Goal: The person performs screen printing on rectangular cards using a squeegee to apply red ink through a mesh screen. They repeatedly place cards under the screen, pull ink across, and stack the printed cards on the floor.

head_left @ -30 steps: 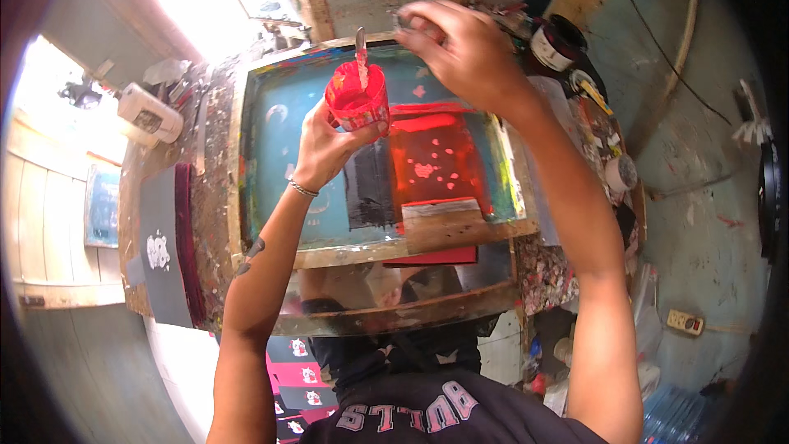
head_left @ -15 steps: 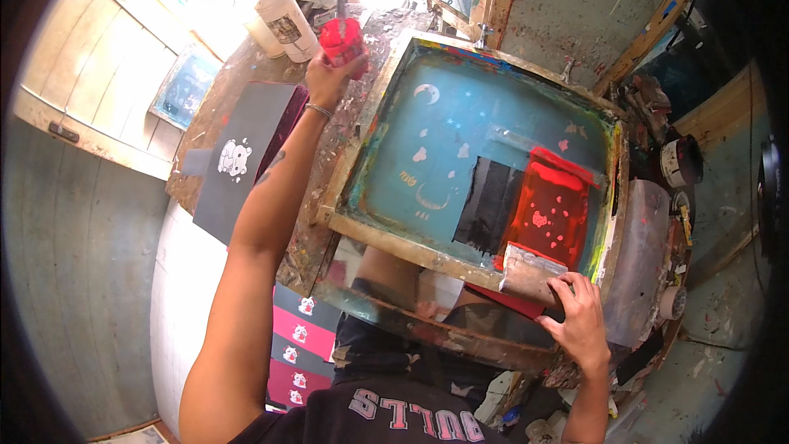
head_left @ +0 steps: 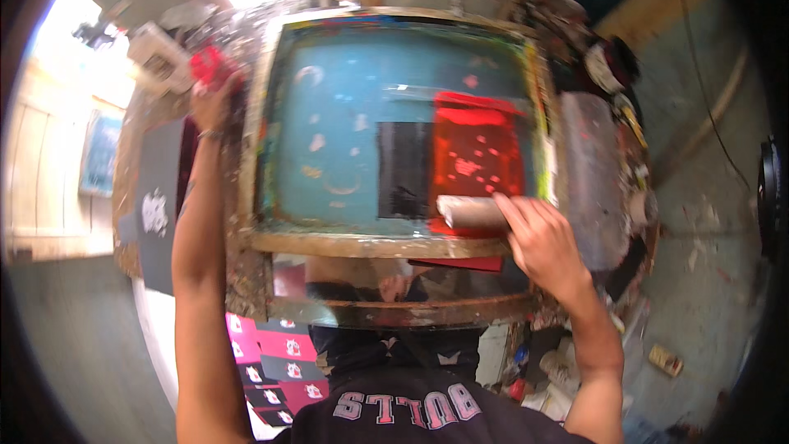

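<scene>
My left hand (head_left: 212,107), arm stretched far, is closed round a red-smeared cup (head_left: 209,67) at the worktable's far left; motion blurs both. My right hand (head_left: 542,238) grips one end of a short, pale squeegee (head_left: 472,212). The squeegee lies crosswise over the near end of the red ink patch (head_left: 481,127) on a blue printing screen (head_left: 329,127). Pale dots and a small figure show within the red. A black strip (head_left: 403,168) covers the mesh just left of it. The screen's wooden frame (head_left: 378,245) surrounds the mesh, and a red sheet (head_left: 460,263) peeks out below its near rail.
A white bottle (head_left: 159,57) stands beside the cup. Dark card with a white figure (head_left: 156,210) lies left of the frame. Printed cards (head_left: 283,345) are spread low at the left. A curved clear sheet (head_left: 592,181) and a tape roll (head_left: 641,207) sit at the right.
My right hand has moved the squeegee from the frame's near rail onto the near part of the red patch. My left hand stays at the cup. The whole view has turned.
</scene>
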`<action>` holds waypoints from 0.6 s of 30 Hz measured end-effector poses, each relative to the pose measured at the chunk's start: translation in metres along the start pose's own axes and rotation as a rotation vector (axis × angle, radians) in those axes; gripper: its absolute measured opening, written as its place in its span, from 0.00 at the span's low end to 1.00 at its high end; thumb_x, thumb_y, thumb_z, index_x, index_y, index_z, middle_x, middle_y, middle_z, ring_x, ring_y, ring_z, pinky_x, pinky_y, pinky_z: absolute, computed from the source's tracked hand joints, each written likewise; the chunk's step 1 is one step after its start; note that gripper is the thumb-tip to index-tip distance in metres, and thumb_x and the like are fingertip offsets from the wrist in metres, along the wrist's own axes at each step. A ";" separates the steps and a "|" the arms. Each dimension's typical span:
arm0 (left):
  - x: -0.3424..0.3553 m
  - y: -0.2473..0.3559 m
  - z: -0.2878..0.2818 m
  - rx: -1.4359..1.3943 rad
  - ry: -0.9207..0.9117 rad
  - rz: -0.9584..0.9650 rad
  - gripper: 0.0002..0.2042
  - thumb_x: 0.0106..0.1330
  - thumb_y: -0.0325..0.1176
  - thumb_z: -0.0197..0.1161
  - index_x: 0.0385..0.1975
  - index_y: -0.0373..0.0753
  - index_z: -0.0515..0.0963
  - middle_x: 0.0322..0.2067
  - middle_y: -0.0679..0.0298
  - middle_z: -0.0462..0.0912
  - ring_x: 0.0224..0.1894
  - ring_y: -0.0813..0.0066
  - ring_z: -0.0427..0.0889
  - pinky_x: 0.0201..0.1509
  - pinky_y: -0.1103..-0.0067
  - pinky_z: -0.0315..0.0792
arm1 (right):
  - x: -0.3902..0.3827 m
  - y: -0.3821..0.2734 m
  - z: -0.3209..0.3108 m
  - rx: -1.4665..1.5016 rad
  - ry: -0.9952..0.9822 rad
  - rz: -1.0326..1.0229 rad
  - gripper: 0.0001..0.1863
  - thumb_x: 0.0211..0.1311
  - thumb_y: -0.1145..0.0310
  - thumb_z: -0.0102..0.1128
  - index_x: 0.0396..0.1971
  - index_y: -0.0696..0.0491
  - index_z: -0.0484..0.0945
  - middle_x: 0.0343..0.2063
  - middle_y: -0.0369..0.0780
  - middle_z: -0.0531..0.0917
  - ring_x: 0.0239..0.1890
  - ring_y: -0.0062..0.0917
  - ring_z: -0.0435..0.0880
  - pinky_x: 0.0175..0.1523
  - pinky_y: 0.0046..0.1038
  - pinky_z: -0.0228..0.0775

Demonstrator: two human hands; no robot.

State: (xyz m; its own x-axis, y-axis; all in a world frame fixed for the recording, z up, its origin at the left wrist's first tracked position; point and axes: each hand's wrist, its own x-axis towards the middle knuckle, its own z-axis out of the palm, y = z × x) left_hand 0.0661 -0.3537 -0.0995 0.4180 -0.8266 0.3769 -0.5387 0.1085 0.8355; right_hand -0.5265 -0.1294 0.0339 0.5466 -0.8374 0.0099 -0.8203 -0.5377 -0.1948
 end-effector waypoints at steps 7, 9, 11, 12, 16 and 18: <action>-0.137 0.128 0.001 0.191 0.255 0.078 0.24 0.64 0.36 0.74 0.57 0.31 0.78 0.52 0.54 0.81 0.56 0.60 0.77 0.61 0.68 0.70 | 0.049 0.030 0.016 -0.002 0.063 -0.039 0.16 0.57 0.77 0.60 0.46 0.59 0.76 0.41 0.49 0.84 0.47 0.44 0.84 0.56 0.44 0.75; -0.201 0.172 -0.004 0.103 -0.110 0.155 0.24 0.61 0.34 0.75 0.57 0.35 0.78 0.54 0.56 0.79 0.60 0.60 0.75 0.64 0.68 0.69 | 0.054 0.033 0.020 0.088 0.095 -0.074 0.15 0.55 0.79 0.58 0.45 0.57 0.76 0.42 0.51 0.84 0.47 0.47 0.84 0.55 0.46 0.75; -0.255 0.200 -0.002 0.066 -0.464 0.262 0.26 0.58 0.36 0.77 0.56 0.37 0.78 0.56 0.57 0.77 0.62 0.59 0.74 0.65 0.66 0.69 | 0.069 0.040 0.017 0.208 0.080 -0.104 0.17 0.54 0.81 0.55 0.45 0.55 0.77 0.41 0.51 0.84 0.47 0.49 0.84 0.55 0.48 0.75; -0.277 0.212 0.001 0.068 -0.594 0.294 0.28 0.55 0.37 0.79 0.56 0.38 0.78 0.58 0.57 0.76 0.63 0.58 0.73 0.65 0.65 0.69 | 0.077 0.044 0.016 0.269 0.072 -0.119 0.18 0.53 0.82 0.54 0.46 0.55 0.77 0.41 0.52 0.84 0.48 0.50 0.84 0.55 0.49 0.75; -0.312 0.222 0.004 0.327 -0.741 0.371 0.29 0.54 0.39 0.78 0.57 0.40 0.78 0.54 0.58 0.76 0.59 0.56 0.73 0.64 0.64 0.66 | 0.121 0.079 0.012 0.111 0.341 -0.032 0.23 0.53 0.84 0.49 0.50 0.53 0.78 0.40 0.52 0.86 0.45 0.51 0.83 0.51 0.49 0.72; -0.314 0.221 0.006 0.365 -0.741 0.367 0.28 0.54 0.39 0.78 0.56 0.40 0.78 0.51 0.58 0.77 0.57 0.56 0.74 0.63 0.63 0.65 | 0.142 0.089 0.010 0.029 0.295 0.065 0.22 0.52 0.83 0.52 0.50 0.56 0.77 0.42 0.52 0.84 0.49 0.51 0.82 0.54 0.47 0.73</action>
State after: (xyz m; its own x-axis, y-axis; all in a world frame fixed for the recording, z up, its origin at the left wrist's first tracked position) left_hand -0.1887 -0.0729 -0.0352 -0.3365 -0.9320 0.1348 -0.7965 0.3580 0.4873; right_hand -0.5197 -0.2953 0.0085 0.4170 -0.8647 0.2800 -0.8446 -0.4825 -0.2321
